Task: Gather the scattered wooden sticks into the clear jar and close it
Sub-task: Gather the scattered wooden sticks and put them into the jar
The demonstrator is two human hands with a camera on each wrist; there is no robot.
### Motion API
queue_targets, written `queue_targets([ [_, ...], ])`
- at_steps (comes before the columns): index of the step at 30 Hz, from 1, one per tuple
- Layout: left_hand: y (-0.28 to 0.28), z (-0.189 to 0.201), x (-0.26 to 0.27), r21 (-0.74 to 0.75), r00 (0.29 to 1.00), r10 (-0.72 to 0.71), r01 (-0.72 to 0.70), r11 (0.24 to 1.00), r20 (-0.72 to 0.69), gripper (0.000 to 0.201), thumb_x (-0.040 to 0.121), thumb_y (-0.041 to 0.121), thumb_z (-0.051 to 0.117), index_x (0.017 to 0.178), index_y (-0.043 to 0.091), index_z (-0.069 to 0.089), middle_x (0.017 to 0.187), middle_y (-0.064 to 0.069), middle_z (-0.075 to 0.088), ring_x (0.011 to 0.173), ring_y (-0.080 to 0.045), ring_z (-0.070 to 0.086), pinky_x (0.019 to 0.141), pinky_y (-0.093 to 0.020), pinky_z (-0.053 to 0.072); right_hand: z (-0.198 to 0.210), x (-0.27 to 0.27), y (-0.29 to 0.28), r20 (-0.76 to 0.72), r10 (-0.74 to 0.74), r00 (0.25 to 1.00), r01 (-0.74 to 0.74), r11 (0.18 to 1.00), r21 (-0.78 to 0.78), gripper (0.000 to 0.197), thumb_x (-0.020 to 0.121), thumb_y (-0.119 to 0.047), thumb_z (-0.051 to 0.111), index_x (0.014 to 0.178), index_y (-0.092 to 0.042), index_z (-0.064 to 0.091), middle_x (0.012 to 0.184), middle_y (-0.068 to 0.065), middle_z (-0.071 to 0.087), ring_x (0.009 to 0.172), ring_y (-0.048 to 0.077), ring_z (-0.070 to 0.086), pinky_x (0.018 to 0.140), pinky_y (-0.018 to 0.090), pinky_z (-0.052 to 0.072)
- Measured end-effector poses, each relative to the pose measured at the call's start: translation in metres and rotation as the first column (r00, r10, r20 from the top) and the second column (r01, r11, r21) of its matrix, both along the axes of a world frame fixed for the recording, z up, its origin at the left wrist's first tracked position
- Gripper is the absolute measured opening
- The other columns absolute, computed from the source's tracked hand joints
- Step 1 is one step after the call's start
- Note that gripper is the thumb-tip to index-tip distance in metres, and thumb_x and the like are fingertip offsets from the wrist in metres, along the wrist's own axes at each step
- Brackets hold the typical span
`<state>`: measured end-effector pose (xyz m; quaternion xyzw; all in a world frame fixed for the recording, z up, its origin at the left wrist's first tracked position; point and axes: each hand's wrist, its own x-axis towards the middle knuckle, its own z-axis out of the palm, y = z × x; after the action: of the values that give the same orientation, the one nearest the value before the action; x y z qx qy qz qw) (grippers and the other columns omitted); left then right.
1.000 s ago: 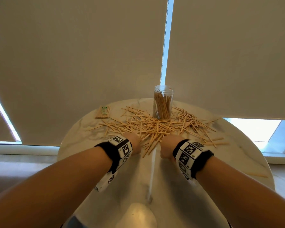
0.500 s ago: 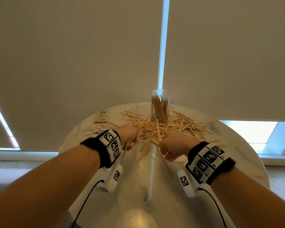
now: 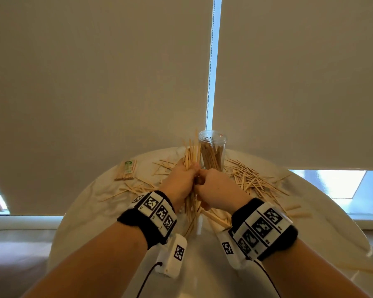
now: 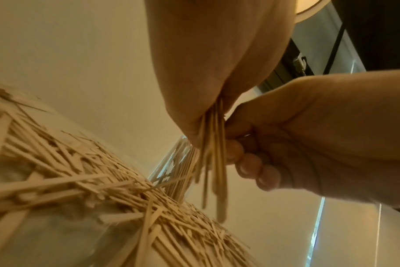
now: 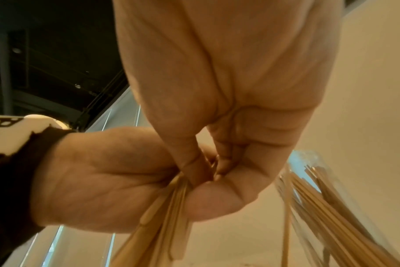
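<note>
Both hands meet above the middle of the tabletop [image 3: 99,214], the left hand [image 3: 179,181] and right hand [image 3: 215,187] curled round one bundle [image 3: 192,153] of sticks. The bundle stands nearly upright, long axis vertical, upper ends fanning just left of the jar [image 3: 212,153]. The jar stands upright near the far edge, sticks inside. Loose sticks [image 3: 252,179] lie criss-crossed around it.

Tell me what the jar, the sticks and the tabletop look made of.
Jar: clear glass or plastic, glossy; the sticks inside show through.
Sticks: pale, matte, flat wood.
Tabletop: polished, whitish with faint veins, marble or an imitation.
</note>
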<state>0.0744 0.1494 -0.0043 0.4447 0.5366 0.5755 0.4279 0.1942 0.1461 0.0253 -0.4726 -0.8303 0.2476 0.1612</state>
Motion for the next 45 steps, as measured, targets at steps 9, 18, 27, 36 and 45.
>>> queue_targets([
  [9, 0.025, 0.011, -0.005, 0.017, 0.96, -0.2, 0.201, 0.98, 0.194, 0.026, 0.105, 0.034, 0.044, 0.09, 0.018, 0.059, 0.06, 0.005, 0.045, 0.047, -0.007, 0.037, 0.043, -0.021, 0.033, 0.018, 0.013, 0.052, -0.556, -0.194, 0.809, 0.228, 0.974, -0.007, 0.031, 0.096, -0.05, 0.056, 0.113, -0.024, 0.055, 0.102, -0.002, 0.067, 0.085, 0.013, 0.069, 0.079, 0.041, 0.061],
  [18, 0.028, 0.007, 0.008, -0.012, 0.843, -0.512, 0.517, 0.856, -0.165, 0.033, 0.093, 0.049, 0.055, 0.087, 0.017, 0.047, 0.059, 0.006, 0.036, 0.049, -0.009, 0.027, 0.045, -0.023, 0.025, 0.022, 0.03, 0.072, -0.656, -0.017, 0.755, 0.082, 0.994, 0.069, 0.03, 0.107, -0.025, 0.041, 0.112, -0.014, 0.068, 0.102, 0.001, 0.074, 0.092, 0.014, 0.071, 0.083, 0.032, 0.055],
  [27, 0.034, 0.014, 0.006, 0.129, 0.932, -0.358, 0.349, 0.928, 0.054, 0.046, 0.085, 0.065, 0.049, 0.073, 0.023, 0.062, 0.058, 0.009, 0.041, 0.048, -0.007, 0.03, 0.046, -0.024, 0.025, 0.021, 0.029, 0.063, -0.523, 0.025, 0.852, 0.005, 0.998, 0.056, 0.07, 0.094, -0.07, 0.037, 0.151, -0.029, 0.038, 0.141, -0.008, 0.056, 0.128, 0.01, 0.053, 0.109, 0.036, 0.04],
  [36, 0.041, 0.024, -0.023, 0.351, 0.631, -0.183, -0.151, 0.924, 0.754, 0.07, 0.078, 0.088, 0.036, 0.065, 0.02, 0.042, 0.056, 0.004, 0.024, 0.045, -0.011, 0.021, 0.044, -0.024, 0.016, 0.006, 0.0, 0.045, -0.133, 0.248, 0.96, -0.277, 0.918, -0.285, 0.032, 0.091, -0.034, 0.071, 0.113, -0.015, 0.058, 0.09, 0.0, 0.073, 0.073, 0.012, 0.072, 0.07, 0.024, 0.06],
  [45, 0.044, 0.019, -0.006, 0.284, 0.586, -0.142, -0.158, 0.946, 0.797, 0.053, 0.089, 0.062, 0.039, 0.06, 0.018, 0.039, 0.057, 0.002, 0.025, 0.049, -0.015, 0.023, 0.053, -0.028, 0.027, 0.001, 0.0, 0.049, -0.03, 0.121, 0.992, -0.122, 0.992, -0.044, 0.037, 0.093, -0.041, 0.057, 0.126, -0.026, 0.052, 0.093, -0.007, 0.066, 0.076, 0.007, 0.064, 0.063, 0.024, 0.05],
])
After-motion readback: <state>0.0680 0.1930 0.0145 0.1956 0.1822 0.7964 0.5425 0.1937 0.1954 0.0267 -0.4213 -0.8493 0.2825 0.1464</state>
